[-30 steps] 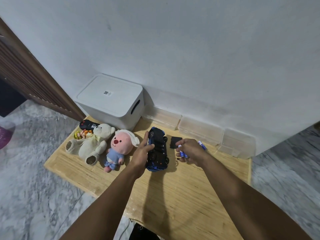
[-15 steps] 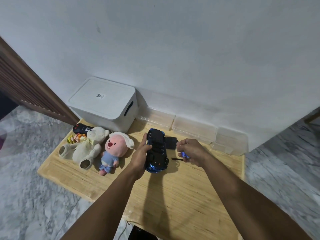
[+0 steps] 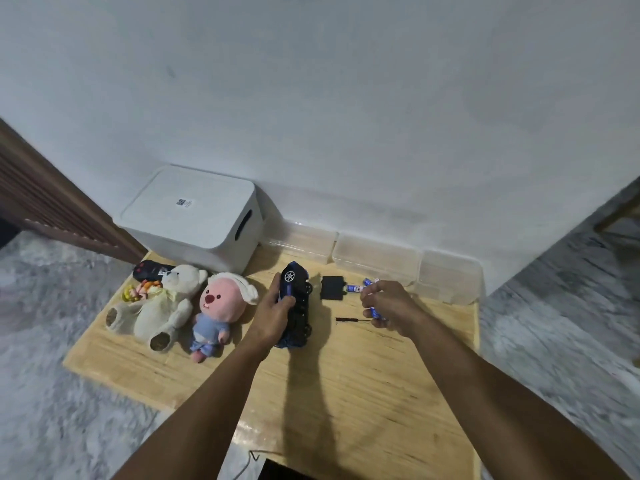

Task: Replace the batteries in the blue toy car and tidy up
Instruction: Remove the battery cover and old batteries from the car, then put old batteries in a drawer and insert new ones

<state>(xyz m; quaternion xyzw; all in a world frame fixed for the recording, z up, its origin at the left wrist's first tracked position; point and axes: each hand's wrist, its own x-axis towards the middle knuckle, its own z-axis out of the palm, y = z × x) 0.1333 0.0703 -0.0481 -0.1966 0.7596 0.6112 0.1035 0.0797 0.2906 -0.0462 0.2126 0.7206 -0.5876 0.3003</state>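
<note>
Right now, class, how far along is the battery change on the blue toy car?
Done: black battery cover off, lying beside the car. In hand: left hand holds the blue toy car tipped on its side; right hand pinches a blue battery. Left: fitting batteries, refitting the cover, tidying.

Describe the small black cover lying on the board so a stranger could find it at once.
Start at the white lidded storage box by the wall on the wooden board. Look right, past the blue toy car, to the black battery cover lying flat before the clear plastic boxes. It alone is flat, square and matte black.
</note>
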